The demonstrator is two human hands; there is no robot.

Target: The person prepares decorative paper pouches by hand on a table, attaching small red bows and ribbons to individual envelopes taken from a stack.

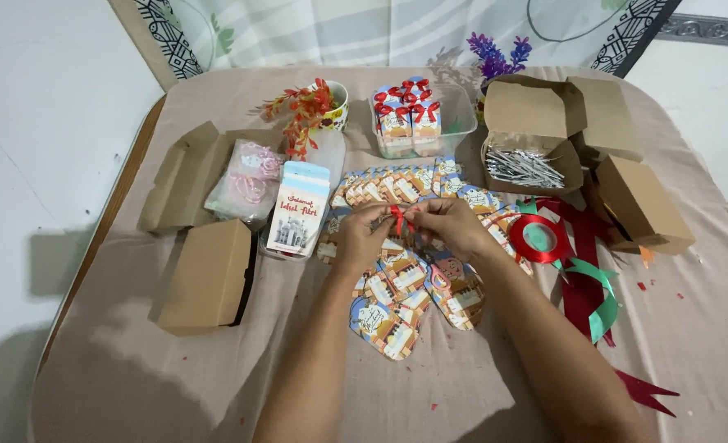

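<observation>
At table centre, over the beige cloth-covered table (462,385), the left hand (359,239) and the right hand (454,226) meet fingertip to fingertip. Both are pinched on a short, glossy red ribbon bow (399,218), each taking one side of it. Whether a small box sits beneath the bow cannot be told; the fingers hide it.

Judgement on the step: tying goes best with even tension from both sides, loops kept equal, and the pinch held close to the knot, since this slick ribbon would likely slip if loosened.

Materials noted:
- Below the hands lies a fan of flat printed card cut-outs in orange and blue (397,303), thin, stiff and overlapping.
- A clear plastic tub (462,123) holds small printed boxes topped with red bows (405,111).
- An open brown cardboard box (536,135) contains thin silvery strips (524,166), their kind unclear.
- A closed brown cardboard box (208,275) sits near left; another, opened flat, holds a clear bag with pink contents (249,180).
- A tall printed carton with a pale blue top (300,207) stands just beside the left hand.
- Loose red and green satin ribbon (581,283) lies at right, curled and shiny, with cut scraps scattered nearby.
- Red artificial foliage in a cup (310,111) and purple artificial flowers (495,53) stand at the far edge.
</observation>
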